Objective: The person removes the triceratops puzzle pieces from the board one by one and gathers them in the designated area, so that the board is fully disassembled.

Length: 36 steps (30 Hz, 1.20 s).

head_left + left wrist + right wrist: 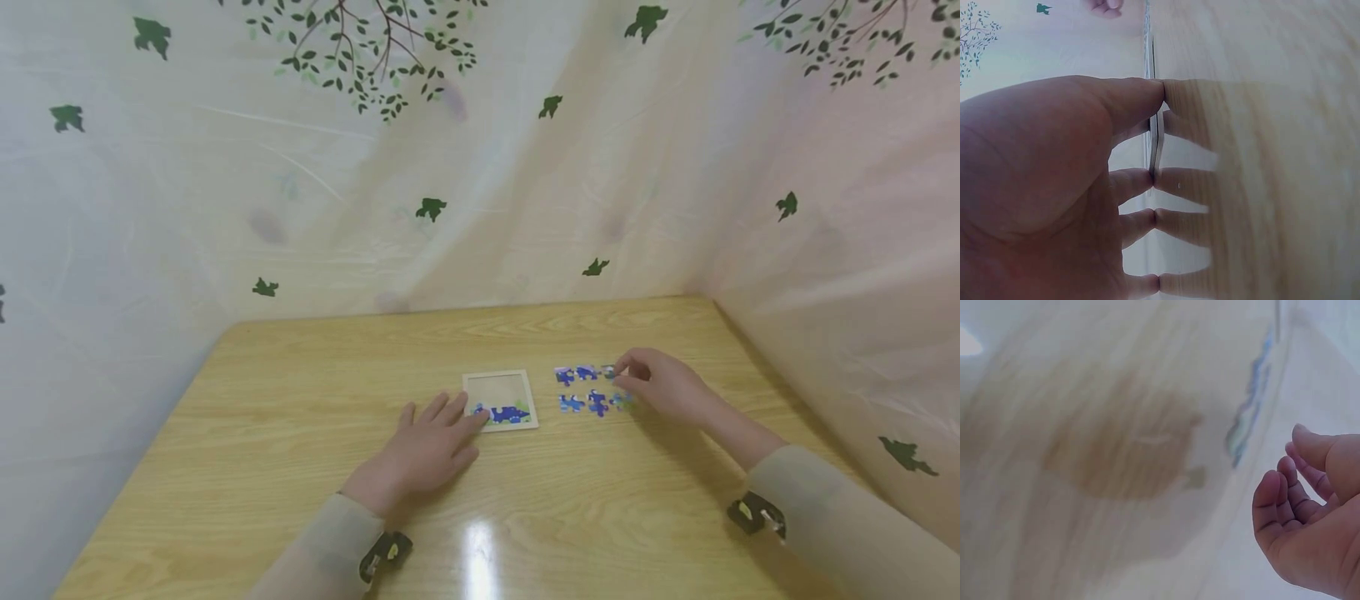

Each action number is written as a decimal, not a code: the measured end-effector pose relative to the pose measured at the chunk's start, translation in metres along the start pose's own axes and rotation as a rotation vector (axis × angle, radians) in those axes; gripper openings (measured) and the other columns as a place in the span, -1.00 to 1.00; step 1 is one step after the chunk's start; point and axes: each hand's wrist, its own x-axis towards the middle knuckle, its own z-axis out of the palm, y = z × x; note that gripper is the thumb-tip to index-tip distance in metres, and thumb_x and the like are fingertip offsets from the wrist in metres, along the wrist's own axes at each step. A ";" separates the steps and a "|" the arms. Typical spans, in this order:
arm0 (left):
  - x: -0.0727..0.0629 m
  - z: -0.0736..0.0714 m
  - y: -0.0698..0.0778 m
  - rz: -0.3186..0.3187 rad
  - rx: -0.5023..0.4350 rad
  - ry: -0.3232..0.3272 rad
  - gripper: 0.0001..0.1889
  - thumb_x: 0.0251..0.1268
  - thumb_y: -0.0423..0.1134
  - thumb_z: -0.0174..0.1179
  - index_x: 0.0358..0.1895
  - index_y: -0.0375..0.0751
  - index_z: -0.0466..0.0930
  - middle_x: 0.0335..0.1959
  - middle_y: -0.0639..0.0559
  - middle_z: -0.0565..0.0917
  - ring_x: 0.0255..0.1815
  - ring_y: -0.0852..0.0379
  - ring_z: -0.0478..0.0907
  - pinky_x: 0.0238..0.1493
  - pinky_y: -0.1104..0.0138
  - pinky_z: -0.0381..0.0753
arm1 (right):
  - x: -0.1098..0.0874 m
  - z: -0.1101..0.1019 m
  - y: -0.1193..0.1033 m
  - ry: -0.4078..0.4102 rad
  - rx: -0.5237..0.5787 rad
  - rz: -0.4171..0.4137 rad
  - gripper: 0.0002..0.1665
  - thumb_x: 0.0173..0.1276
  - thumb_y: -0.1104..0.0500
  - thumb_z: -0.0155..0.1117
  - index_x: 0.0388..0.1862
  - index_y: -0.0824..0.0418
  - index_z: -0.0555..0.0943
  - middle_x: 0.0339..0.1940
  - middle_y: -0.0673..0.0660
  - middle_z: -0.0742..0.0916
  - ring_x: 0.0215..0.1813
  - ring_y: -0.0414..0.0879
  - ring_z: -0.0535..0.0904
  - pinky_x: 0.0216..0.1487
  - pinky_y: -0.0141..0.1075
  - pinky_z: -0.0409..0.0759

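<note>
A square jigsaw tray point(532, 400) with a pale frame lies on the table, blue and green pieces point(510, 414) along its near edge. My left hand point(423, 450) rests palm down with spread fingers, some at the tray's left side; in the left wrist view its fingertips point(1141, 184) touch the tabletop and tray edge. Loose jigsaw pieces point(597, 403) lie in two rows right of the tray. My right hand point(663, 385) hovers at the right end of these rows, fingers loosely bent. In the right wrist view, a gap shows between thumb and fingers, with nothing visible in it.
The wooden table point(300, 400) stands against a hanging pale curtain point(337, 208) printed with leaves and branches, which also runs along both sides. Dark wrist devices point(757, 514) sit at both sleeve cuffs. Light glares off the tabletop near the front.
</note>
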 end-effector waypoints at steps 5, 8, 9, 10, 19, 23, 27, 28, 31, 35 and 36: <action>0.000 0.000 -0.001 -0.007 0.006 0.002 -0.42 0.82 0.06 0.02 0.75 0.12 0.33 0.80 -0.20 0.15 0.80 -0.37 -0.01 0.62 -0.54 -0.10 | 0.007 0.004 -0.022 0.007 0.015 -0.048 -0.66 0.64 0.12 0.42 0.22 0.30 0.71 -0.14 0.06 0.74 -0.04 -0.01 0.63 -0.07 -0.14 0.63; 0.000 0.000 -0.001 -0.005 0.002 0.003 -0.42 0.81 0.05 0.03 0.75 0.11 0.33 0.80 -0.21 0.15 0.79 -0.37 0.00 0.62 -0.54 -0.10 | 0.012 0.012 -0.033 0.002 0.022 -0.089 -0.65 0.60 0.16 0.45 0.23 0.32 0.72 -0.14 0.05 0.74 -0.02 0.00 0.65 -0.03 -0.13 0.65; 0.000 0.000 -0.001 -0.004 0.001 0.003 -0.41 0.81 0.05 0.03 0.75 0.11 0.33 0.80 -0.21 0.15 0.80 -0.37 -0.01 0.62 -0.54 -0.11 | 0.013 0.015 -0.036 -0.003 0.028 -0.099 -0.65 0.60 0.16 0.46 0.23 0.32 0.72 -0.13 0.05 0.74 -0.02 -0.01 0.66 -0.03 -0.13 0.65; 0.000 0.000 -0.002 -0.004 0.002 0.001 -0.41 0.81 0.05 0.03 0.75 0.11 0.33 0.80 -0.21 0.14 0.80 -0.37 -0.01 0.62 -0.55 -0.12 | 0.014 0.018 -0.040 -0.006 0.032 -0.112 -0.65 0.59 0.17 0.46 0.23 0.32 0.73 -0.13 0.05 0.74 -0.02 -0.01 0.66 -0.03 -0.13 0.65; 0.002 0.002 -0.002 -0.011 0.004 0.000 -0.42 0.81 0.06 0.02 0.75 0.14 0.33 0.80 -0.20 0.14 0.79 -0.39 -0.01 0.62 -0.55 -0.12 | 0.021 0.044 -0.067 -0.047 0.137 -0.177 -0.61 0.57 0.24 0.47 0.29 0.35 0.72 -0.02 0.14 0.76 0.05 0.03 0.67 0.00 -0.13 0.72; 0.002 0.002 -0.002 -0.014 0.006 0.003 -0.42 0.81 0.07 0.02 0.75 0.15 0.33 0.80 -0.19 0.15 0.79 -0.39 0.00 0.62 -0.55 -0.11 | 0.021 0.055 -0.078 -0.076 0.183 -0.200 -0.60 0.57 0.22 0.48 0.30 0.34 0.72 0.00 0.14 0.77 0.05 0.01 0.69 0.06 -0.11 0.76; 0.003 0.003 -0.002 -0.016 0.013 0.003 -0.42 0.81 0.07 0.01 0.75 0.17 0.32 0.80 -0.18 0.15 0.79 -0.38 0.00 0.62 -0.54 -0.10 | 0.021 0.065 -0.085 -0.122 0.221 -0.193 -0.59 0.58 0.21 0.47 0.32 0.31 0.72 0.04 0.12 0.77 0.07 -0.03 0.69 0.11 -0.11 0.77; 0.003 0.003 -0.002 -0.016 0.016 0.002 -0.42 0.81 0.08 0.01 0.75 0.17 0.32 0.80 -0.18 0.15 0.79 -0.38 0.00 0.62 -0.54 -0.09 | 0.021 0.067 -0.087 -0.132 0.226 -0.185 -0.59 0.58 0.21 0.48 0.32 0.30 0.72 0.05 0.12 0.76 0.08 -0.03 0.68 0.12 -0.11 0.76; 0.004 0.003 -0.002 -0.017 0.027 0.002 -0.42 0.81 0.08 0.01 0.75 0.18 0.32 0.80 -0.17 0.15 0.79 -0.38 0.01 0.61 -0.55 -0.07 | 0.022 0.071 -0.090 -0.155 0.231 -0.173 -0.59 0.57 0.22 0.48 0.33 0.28 0.72 0.09 0.13 0.75 0.08 -0.03 0.67 0.11 -0.11 0.76; 0.005 0.003 -0.003 -0.018 0.036 0.001 -0.41 0.81 0.09 0.01 0.75 0.18 0.32 0.80 -0.18 0.16 0.79 -0.37 0.02 0.61 -0.55 -0.06 | 0.024 0.076 -0.092 -0.170 0.193 -0.167 -0.56 0.54 0.23 0.51 0.35 0.25 0.73 0.05 0.10 0.73 0.02 -0.07 0.67 0.06 -0.13 0.75; 0.005 0.003 -0.003 -0.017 0.037 0.001 -0.41 0.81 0.09 0.01 0.75 0.18 0.32 0.80 -0.18 0.16 0.79 -0.37 0.02 0.61 -0.55 -0.06 | 0.024 0.078 -0.092 -0.173 0.185 -0.166 -0.54 0.54 0.23 0.51 0.36 0.25 0.72 0.04 0.10 0.72 0.01 -0.08 0.67 0.06 -0.13 0.75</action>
